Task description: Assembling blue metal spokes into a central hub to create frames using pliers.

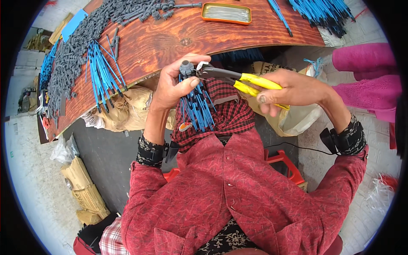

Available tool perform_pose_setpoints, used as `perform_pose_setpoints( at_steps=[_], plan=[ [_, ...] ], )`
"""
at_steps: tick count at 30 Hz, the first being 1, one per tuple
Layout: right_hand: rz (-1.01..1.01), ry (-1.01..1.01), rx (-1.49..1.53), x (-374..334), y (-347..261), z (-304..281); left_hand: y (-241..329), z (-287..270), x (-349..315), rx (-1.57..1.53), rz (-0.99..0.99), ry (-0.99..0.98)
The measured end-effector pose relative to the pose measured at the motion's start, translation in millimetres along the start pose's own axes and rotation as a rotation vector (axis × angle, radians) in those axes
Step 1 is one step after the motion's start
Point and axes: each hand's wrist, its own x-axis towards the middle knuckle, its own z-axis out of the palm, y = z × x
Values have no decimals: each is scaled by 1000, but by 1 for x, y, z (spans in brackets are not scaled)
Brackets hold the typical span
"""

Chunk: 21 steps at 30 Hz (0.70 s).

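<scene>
My left hand (170, 87) is closed around a grey ribbed plastic fitting (185, 69), held upright between thumb and fingers. Below it hangs a bunch of thin blue rods with black ends (197, 111), over my lap; how they join the fitting is hidden. In my right hand (295, 87) is a pair of pliers with yellow handles (261, 80), its dark jaws close beside the fitting. A thin metal pin (203, 79) shows by the left thumb, under the jaws. A small white piece (202, 65) sits by the jaws; its kind is unclear.
On the wooden table (170, 46) lie a heap of grey plastic parts (74, 55), a shallow orange tin of thin metal pins (226, 13) and bunches of blue rods (102, 76). Purple cloth (367, 91) hangs at the right. An open pale sack (299, 121) stands beneath my right hand.
</scene>
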Motion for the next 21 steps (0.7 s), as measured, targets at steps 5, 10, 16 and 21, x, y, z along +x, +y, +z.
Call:
perform_pose_setpoints(
  at_steps=[5,10,16,21],
  plan=[
    [-143,8,9,5,5,-3,0,-1,1,-14,-17,-13],
    [-97,-43,141,6,-4,-4,-1,-2,-1,-49,-48,24],
    [-72,-52,155,7,-13,-9,3,1,-1,-40,-91,74],
    [-82,-38,13,9,-17,-14,2,1,-1,-63,-86,65]
  ],
)
